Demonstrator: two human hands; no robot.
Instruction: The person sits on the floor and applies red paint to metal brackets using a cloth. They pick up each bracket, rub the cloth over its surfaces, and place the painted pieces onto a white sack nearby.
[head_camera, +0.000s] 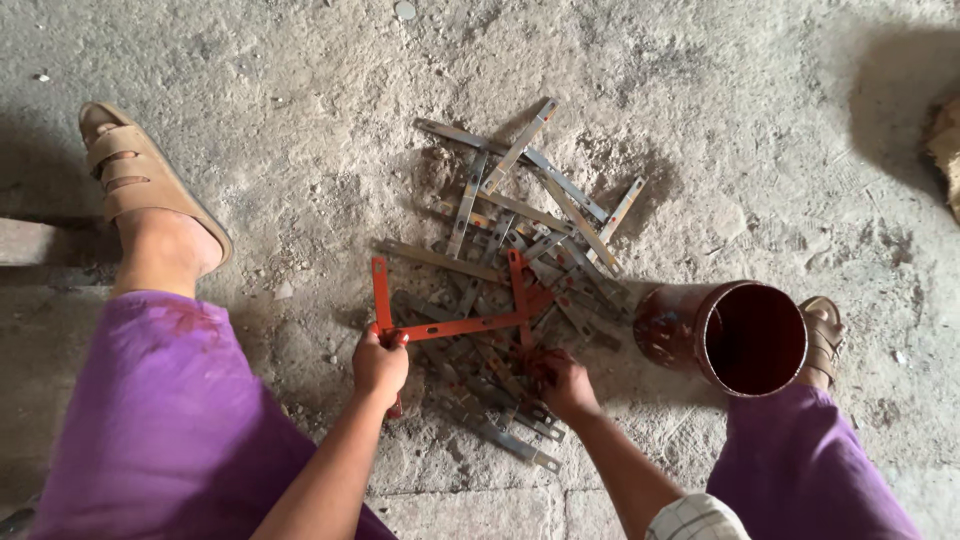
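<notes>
My left hand (380, 368) has its fingers pinching an orange metal bracket (455, 322), stiff and light, best held at its corner. My right hand's (562, 385) fingers press into the grey metal strips (520, 215) beyond, on the concrete floor (250, 120).

Metal strips (520, 260) lie heaped on the floor (250, 70), can (735, 335) to their right.
</notes>
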